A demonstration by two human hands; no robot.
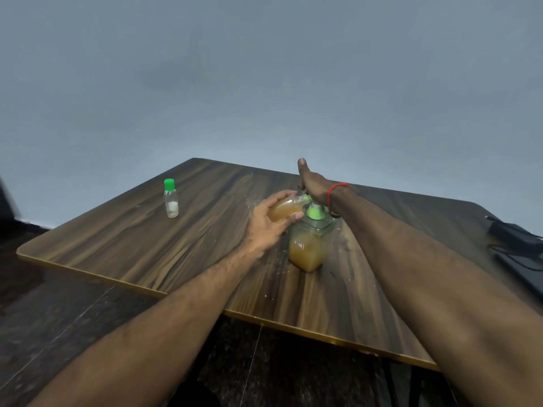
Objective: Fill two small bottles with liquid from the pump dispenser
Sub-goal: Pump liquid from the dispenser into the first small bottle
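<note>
The left hand (266,223) held a small clear plastic bottle (283,210), tilted nearly on its side, its grip wrapped around the body and its mouth up against the green spout of the square clear pump dispenser (310,242), which stood on the dark wood-grain worktop (147,239) and was about two-thirds full of amber liquid. The right hand (313,183) pressed down on the pump head, thumb sticking up; whether its fingers curled around the head could not be told.

The held bottle looked close to full of amber liquid, so another press could likely overflow it onto the worktop. Tilted as it was, the mouth might also slip off the spout and spill.

Counted: two small bottles, one in the hand, and one green-capped clear bottle (171,198) standing well apart to the left, apparently not holding amber liquid; one dispenser; two hands.
</note>
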